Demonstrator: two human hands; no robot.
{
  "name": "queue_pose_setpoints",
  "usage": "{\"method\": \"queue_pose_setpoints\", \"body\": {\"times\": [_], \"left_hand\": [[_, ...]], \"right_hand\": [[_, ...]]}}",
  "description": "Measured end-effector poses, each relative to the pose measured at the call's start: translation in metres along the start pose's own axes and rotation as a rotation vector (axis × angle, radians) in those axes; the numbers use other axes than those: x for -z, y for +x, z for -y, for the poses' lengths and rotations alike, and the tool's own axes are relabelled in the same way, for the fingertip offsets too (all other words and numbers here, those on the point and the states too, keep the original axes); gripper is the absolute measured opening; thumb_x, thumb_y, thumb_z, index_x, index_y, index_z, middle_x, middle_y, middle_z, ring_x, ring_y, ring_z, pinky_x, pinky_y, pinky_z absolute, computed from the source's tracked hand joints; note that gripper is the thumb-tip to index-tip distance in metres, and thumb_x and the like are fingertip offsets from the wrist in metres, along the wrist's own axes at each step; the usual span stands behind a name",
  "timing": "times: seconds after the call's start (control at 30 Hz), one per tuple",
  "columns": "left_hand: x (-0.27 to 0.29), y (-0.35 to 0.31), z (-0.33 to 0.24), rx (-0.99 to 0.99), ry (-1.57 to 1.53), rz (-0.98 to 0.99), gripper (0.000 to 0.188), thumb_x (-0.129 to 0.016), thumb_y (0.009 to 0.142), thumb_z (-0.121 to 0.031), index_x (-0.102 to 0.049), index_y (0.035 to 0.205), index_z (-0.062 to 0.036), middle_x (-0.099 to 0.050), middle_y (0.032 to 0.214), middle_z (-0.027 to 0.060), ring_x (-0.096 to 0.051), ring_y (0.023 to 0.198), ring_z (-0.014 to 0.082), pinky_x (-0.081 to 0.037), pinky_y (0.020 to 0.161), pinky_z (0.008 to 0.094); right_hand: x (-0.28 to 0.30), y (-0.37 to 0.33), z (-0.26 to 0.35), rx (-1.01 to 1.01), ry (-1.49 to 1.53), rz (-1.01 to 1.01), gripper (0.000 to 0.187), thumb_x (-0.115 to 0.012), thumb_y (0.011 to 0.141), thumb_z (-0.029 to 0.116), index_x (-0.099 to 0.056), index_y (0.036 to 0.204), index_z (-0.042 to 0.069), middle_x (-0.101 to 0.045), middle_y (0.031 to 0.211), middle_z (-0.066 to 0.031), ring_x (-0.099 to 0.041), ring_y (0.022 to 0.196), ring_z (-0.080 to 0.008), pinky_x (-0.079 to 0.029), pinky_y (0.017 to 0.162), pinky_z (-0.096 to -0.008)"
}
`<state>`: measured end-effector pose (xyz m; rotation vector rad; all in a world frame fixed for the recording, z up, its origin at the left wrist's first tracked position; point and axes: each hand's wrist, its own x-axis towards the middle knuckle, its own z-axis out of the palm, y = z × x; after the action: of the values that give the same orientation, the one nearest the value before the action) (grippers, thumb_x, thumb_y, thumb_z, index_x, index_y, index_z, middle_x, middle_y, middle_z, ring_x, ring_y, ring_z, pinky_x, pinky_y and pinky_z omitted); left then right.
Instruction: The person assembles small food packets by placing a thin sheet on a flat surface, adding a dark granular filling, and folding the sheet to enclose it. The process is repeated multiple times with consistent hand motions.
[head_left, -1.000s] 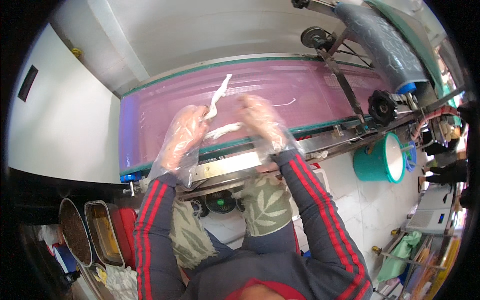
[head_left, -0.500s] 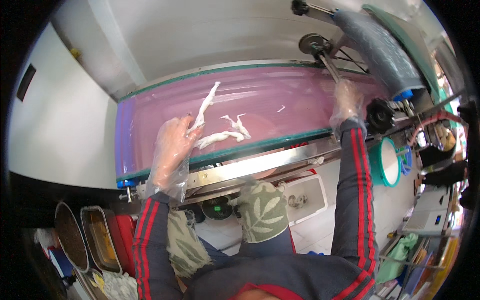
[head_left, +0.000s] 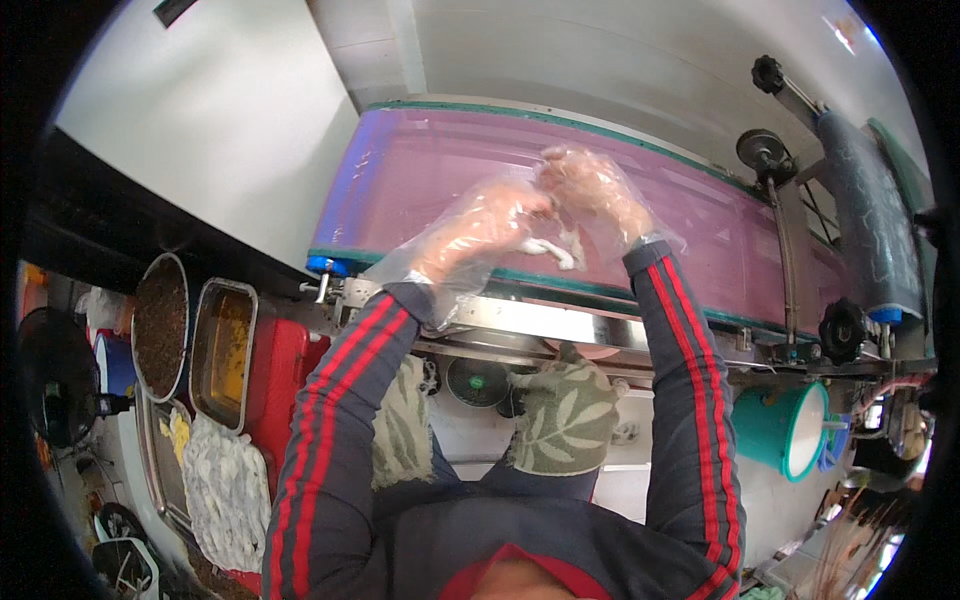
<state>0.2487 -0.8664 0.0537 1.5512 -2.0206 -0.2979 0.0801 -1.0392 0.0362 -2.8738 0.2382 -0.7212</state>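
Both my hands wear loose clear plastic gloves and meet over the pink-purple belt. My left hand has curled fingers close to my right fingers; what they grip is hidden behind the glove. My right hand is also bent inward, its fingers closed and their contents not visible. Just below them on the belt lies a soft white, dough-like strip. Beside it is another thin white piece, partly between the hands.
A metal rail runs along the belt's near edge. At the right stand a roller wrapped in plastic and black knobs. A teal bucket is below. Left are a tray of yellow liquid and a dark-filled pan.
My right hand has left the metal bar at the right and come beside my left hand. The long white strip is no longer visible. The view has shifted left.
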Motion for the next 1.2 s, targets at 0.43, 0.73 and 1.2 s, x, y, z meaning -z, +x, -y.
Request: {"method": "queue_pose_setpoints", "body": {"times": [0.43, 0.73, 1.2], "left_hand": [[0.067, -0.160, -0.018, 0.562, -0.385, -0.690, 0.018, -0.069, 0.097, -0.010, -0.073, 0.113, -0.0017, -0.073, 0.114, 0.0090, -0.067, 0.109, 0.0170, -0.052, 0.095, 0.0310], [0.128, -0.253, -0.065, 0.868, -0.254, -0.936, 0.020, -0.063, 0.100, -0.022, -0.069, 0.110, -0.0052, -0.071, 0.096, 0.0059, -0.065, 0.091, 0.0145, -0.051, 0.082, 0.0317], [0.154, -0.308, -0.017, 1.208, 0.476, -0.585, 0.024, -0.049, 0.103, -0.025, -0.061, 0.109, -0.0051, -0.070, 0.090, 0.0306, -0.068, 0.095, 0.0494, -0.051, 0.082, 0.0603]], "right_hand": [[0.073, -0.022, 0.120, -0.338, -0.109, 0.032, 0.030, -0.066, 0.094, 0.027, -0.069, 0.107, -0.001, -0.068, 0.104, -0.0218, -0.066, 0.092, -0.0362, -0.054, 0.079, -0.0453], [-0.005, -0.004, 0.139, -0.453, 0.286, 0.039, 0.039, -0.067, 0.095, 0.027, -0.067, 0.126, 0.004, -0.070, 0.117, -0.0177, -0.069, 0.104, -0.0280, -0.055, 0.089, -0.0375], [0.033, 0.010, 0.143, -0.644, 0.269, 0.275, 0.033, -0.071, 0.091, 0.023, -0.071, 0.117, 0.003, -0.072, 0.110, -0.0169, -0.069, 0.101, -0.0297, -0.052, 0.089, -0.0396]]}}
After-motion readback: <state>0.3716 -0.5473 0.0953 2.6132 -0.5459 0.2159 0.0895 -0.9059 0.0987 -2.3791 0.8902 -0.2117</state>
